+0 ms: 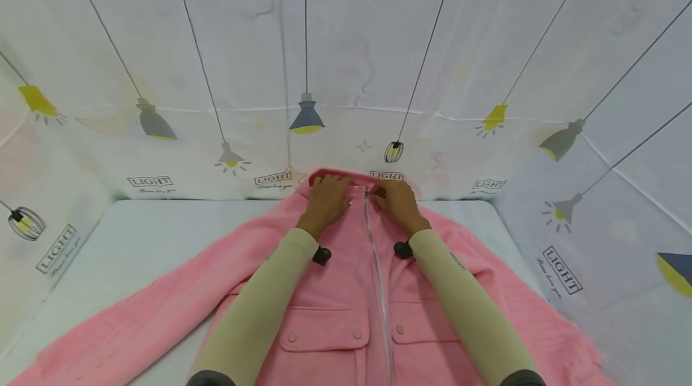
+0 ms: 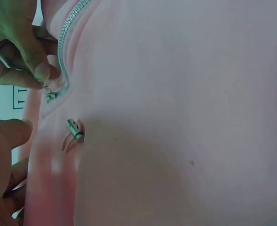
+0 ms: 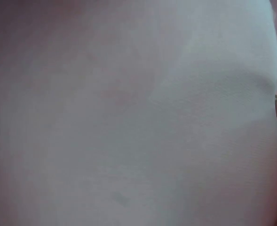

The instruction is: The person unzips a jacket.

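Pink jacket lies front up on white table, neck end twd the back wall, sleeves spread out to either side. My L hand is at the collar, L of the zip; thumb + fingers bent over the edge, grasping cloth. My R hand is just across, at top of zip; from L wrist cam, thumb + forefinger pinch the zip pull. Hands near each other, apart. Small metal fitting sits on the cloth near the pull, not touching it.

Zip has silver teeth, runs fr. collar down the middle of the front. Lower down, flap pockets w/ round buttons, one each side of zip. R wrist cam: mostly blurred cloth, bit of fingers at R edge; can't tell grip fr. there.

Forearms in pale sleeves, black wrist cam on L, another on R. Behind table, white backdrop w/ printed hanging lamps + "LIGHT" labels.
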{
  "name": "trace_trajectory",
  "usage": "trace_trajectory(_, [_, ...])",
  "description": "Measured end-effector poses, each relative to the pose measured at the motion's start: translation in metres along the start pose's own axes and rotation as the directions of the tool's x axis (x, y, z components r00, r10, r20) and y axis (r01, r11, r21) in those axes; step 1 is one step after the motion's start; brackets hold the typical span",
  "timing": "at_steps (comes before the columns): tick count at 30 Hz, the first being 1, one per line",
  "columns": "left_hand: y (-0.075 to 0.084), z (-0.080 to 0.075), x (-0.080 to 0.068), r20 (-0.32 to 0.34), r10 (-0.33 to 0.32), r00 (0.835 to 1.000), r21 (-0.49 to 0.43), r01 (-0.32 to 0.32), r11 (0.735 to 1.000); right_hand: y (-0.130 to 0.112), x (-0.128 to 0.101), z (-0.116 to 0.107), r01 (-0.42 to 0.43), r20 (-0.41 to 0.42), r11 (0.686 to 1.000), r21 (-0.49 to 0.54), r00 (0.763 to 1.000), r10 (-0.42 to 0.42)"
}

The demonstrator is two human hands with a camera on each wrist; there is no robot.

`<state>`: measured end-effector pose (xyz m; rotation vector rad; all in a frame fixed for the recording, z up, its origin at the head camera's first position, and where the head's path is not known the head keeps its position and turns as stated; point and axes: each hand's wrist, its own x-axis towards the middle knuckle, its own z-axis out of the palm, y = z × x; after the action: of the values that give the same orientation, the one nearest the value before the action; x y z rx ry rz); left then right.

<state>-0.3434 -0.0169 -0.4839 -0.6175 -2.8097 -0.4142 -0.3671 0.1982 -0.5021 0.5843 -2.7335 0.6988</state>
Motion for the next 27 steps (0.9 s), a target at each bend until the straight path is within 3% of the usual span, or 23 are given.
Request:
trace_trajectory(7, [0.003, 0.006, 0.007, -0.039, 0.009, 0.999, -0.04, -0.011, 0.999, -0.007, -0.003, -0.005, 0.0, -0.029, 0.999, 0.043, 1.0, 0.001])
trace_trajectory(18, [0.009, 0.005, 0.012, -0.094, -0.07, 0.993, -0.251, 0.045, 0.967, -0.005, -0.007, -0.006, -0.058, -0.002, 0.993, 0.104, 0.998, 0.058])
trace_trajectory(27, [0.015, 0.006, 0.017, -0.113, -0.105, 0.988, -0.286, 0.069, 0.956, -0.008, -0.013, -0.009, -0.015, -0.065, 0.984, 0.178, 0.998, 0.027])
